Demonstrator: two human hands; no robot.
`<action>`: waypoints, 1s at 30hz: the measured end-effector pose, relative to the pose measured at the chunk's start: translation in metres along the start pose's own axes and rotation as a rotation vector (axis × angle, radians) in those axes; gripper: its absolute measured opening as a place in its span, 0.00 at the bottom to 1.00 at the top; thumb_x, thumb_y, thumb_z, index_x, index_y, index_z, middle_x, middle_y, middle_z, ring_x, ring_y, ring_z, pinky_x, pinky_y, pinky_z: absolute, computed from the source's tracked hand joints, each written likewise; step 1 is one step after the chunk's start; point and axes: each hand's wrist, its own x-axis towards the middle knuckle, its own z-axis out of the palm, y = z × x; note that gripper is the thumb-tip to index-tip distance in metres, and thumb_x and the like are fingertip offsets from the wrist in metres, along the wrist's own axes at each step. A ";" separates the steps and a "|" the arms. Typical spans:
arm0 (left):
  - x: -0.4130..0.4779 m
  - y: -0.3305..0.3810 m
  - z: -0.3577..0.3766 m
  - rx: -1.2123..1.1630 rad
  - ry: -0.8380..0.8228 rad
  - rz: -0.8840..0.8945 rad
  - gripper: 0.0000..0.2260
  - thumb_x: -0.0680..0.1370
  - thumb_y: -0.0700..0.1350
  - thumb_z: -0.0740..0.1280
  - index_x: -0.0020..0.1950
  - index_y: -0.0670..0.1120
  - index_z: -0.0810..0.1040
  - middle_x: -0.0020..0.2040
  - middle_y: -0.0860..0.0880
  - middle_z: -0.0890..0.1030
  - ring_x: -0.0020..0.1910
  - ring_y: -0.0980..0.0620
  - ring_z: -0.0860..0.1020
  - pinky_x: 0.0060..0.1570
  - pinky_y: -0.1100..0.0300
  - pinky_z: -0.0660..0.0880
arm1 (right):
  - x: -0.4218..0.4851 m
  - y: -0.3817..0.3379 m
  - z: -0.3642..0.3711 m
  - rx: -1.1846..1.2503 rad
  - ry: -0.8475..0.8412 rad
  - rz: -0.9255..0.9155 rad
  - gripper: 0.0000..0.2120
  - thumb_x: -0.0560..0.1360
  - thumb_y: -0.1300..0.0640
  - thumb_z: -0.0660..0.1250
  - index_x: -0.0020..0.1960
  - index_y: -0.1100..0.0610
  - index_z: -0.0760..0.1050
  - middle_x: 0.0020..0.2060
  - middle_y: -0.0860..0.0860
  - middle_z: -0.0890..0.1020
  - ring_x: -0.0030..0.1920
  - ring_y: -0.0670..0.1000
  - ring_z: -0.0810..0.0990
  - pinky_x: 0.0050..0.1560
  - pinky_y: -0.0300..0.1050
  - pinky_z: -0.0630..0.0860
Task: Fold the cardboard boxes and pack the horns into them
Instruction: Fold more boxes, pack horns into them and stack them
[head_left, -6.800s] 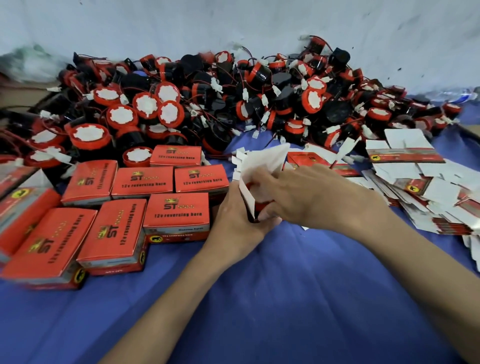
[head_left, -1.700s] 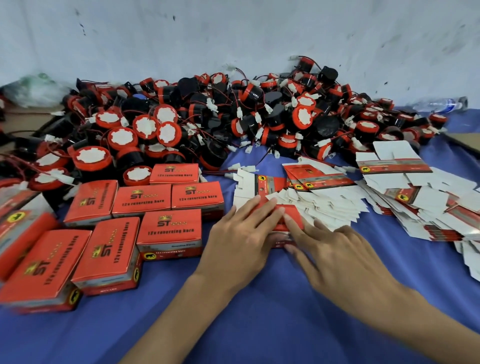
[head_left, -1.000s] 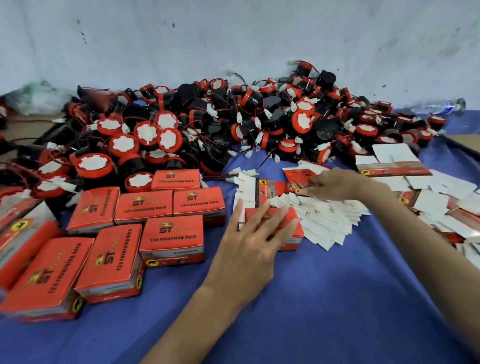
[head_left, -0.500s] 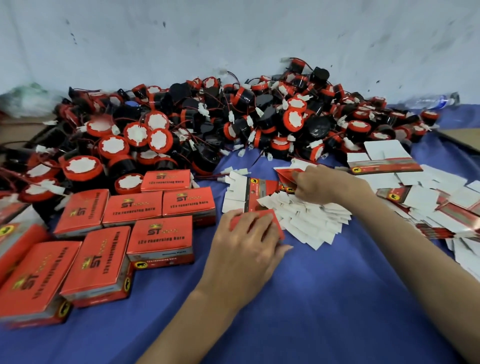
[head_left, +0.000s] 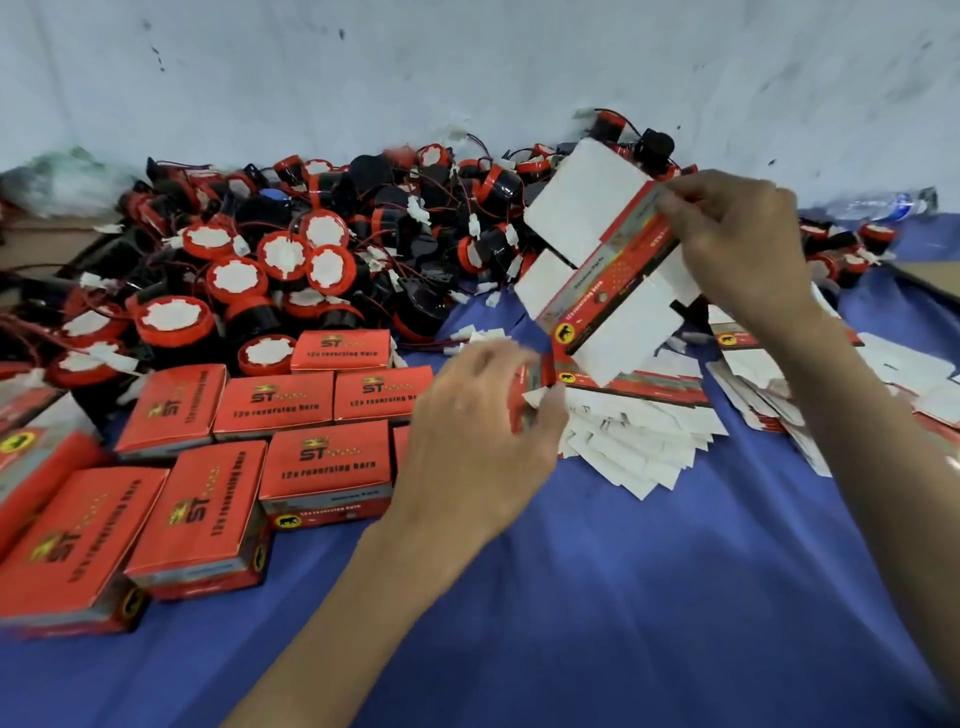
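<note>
Your right hand (head_left: 737, 244) was raised above the tabletop (head_left: 597, 597), fingers (head_left: 675, 205) curled and pinching the upper edge of a flat box blank (head_left: 605, 260). The blank hung tilted in the air, white inner panels facing the camera, a red printed strip running down its middle, its lower end just above the stack of blanks (head_left: 639, 431).

Your left hand (head_left: 478, 441) hovered low near the left edge of that stack, fingers loosely curled; motion blur made it impossible to tell whether they touched or held anything. A red box edge (head_left: 400, 441) showed just left of that hand, mostly hidden by it.

The stack lay fanned on the blue cloth, white flaps pointing toward you. More blanks (head_left: 893, 374) were scattered to the right, partly behind your right forearm.

Closed boxes (head_left: 322, 462), red with "12v reversing horn" print, sat in rows on the left side of the tabletop, touching or nearly touching each other.

The horns (head_left: 322, 260), black and red with white faces and thin wires, were heaped along the back against the white wall (head_left: 467, 67), behind the boxes and the raised blank. A clear bottle (head_left: 883, 202) lay at far right by the wall.
</note>
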 end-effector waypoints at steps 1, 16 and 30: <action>0.008 0.002 0.001 -0.180 -0.017 -0.092 0.20 0.74 0.58 0.63 0.62 0.51 0.76 0.60 0.55 0.76 0.57 0.59 0.75 0.58 0.63 0.70 | 0.000 -0.001 0.001 0.118 -0.042 0.080 0.11 0.80 0.58 0.63 0.55 0.61 0.81 0.44 0.50 0.81 0.42 0.48 0.79 0.41 0.24 0.69; 0.023 -0.021 0.002 -1.026 -0.097 -0.250 0.06 0.77 0.43 0.67 0.48 0.52 0.83 0.45 0.54 0.85 0.44 0.56 0.83 0.40 0.62 0.79 | -0.008 -0.016 -0.006 0.675 -0.591 0.011 0.11 0.77 0.68 0.63 0.50 0.53 0.75 0.38 0.45 0.85 0.43 0.46 0.83 0.42 0.39 0.79; 0.020 -0.030 0.001 -1.020 -0.183 -0.357 0.14 0.75 0.33 0.68 0.54 0.50 0.80 0.50 0.48 0.85 0.50 0.46 0.83 0.46 0.51 0.82 | -0.037 -0.049 0.015 0.092 -0.941 -0.308 0.40 0.65 0.32 0.68 0.73 0.36 0.57 0.76 0.44 0.57 0.74 0.42 0.54 0.74 0.40 0.51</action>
